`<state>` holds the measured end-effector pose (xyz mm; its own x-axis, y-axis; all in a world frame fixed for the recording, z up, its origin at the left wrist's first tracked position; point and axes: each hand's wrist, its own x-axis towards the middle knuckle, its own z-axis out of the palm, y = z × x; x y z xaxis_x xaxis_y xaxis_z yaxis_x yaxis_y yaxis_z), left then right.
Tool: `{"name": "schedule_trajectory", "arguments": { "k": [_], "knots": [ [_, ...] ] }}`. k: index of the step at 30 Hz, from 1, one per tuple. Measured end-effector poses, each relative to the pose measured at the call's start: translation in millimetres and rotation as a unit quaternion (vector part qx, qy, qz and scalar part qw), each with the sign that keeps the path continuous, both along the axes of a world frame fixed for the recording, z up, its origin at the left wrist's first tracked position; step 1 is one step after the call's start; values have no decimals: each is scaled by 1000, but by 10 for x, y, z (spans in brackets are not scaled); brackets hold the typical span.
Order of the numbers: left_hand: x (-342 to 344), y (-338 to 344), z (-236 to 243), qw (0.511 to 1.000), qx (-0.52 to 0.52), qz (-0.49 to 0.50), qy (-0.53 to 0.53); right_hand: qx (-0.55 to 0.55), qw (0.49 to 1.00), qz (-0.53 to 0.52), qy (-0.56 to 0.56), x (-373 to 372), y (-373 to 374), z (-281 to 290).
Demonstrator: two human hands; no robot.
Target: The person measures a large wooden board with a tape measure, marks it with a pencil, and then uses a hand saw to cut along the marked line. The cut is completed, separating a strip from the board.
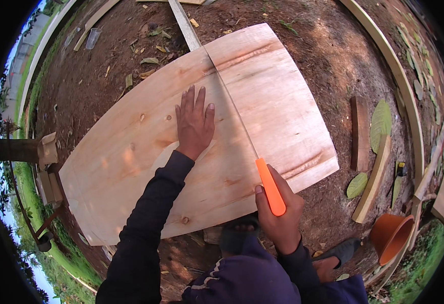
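A large pale plywood sheet [130, 137] lies raised over the dirt in front of me. My left hand [195, 124] rests flat on it, fingers stretched out, left of the saw. My right hand [285, 215] is wrapped round the orange handle of a handsaw [271, 187] at the sheet's near right part. The saw's thin blade, seen almost edge-on, runs from the handle across the sheet toward its far edge. How deep the blade sits in the wood I cannot tell.
A pale strip [185, 25] sticks out beyond the sheet's far edge. To the right lie a dark wood block [359, 134], a lighter wood piece [374, 180] and large leaves [381, 121]. An orange pot [391, 238] lies tipped near my foot. A clear plastic cup [93, 38] lies far left.
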<state>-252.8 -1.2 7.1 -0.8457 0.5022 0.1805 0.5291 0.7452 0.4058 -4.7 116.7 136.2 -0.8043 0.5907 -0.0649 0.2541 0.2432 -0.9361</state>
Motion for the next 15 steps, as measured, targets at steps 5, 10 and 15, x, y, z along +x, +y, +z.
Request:
{"name": "schedule_trajectory", "arguments": {
  "k": [5,10,15],
  "knots": [
    [-258,287,-80,996,-75,21,32,3,1000,16,-8,83,66,92],
    [-239,340,-130,995,-88,8,50,-26,1000,2,-4,-366,70,-99],
    [-264,293,-93,993,-109,9,35,-38,999,22,-2,-436,166,-149]
  ]
}}
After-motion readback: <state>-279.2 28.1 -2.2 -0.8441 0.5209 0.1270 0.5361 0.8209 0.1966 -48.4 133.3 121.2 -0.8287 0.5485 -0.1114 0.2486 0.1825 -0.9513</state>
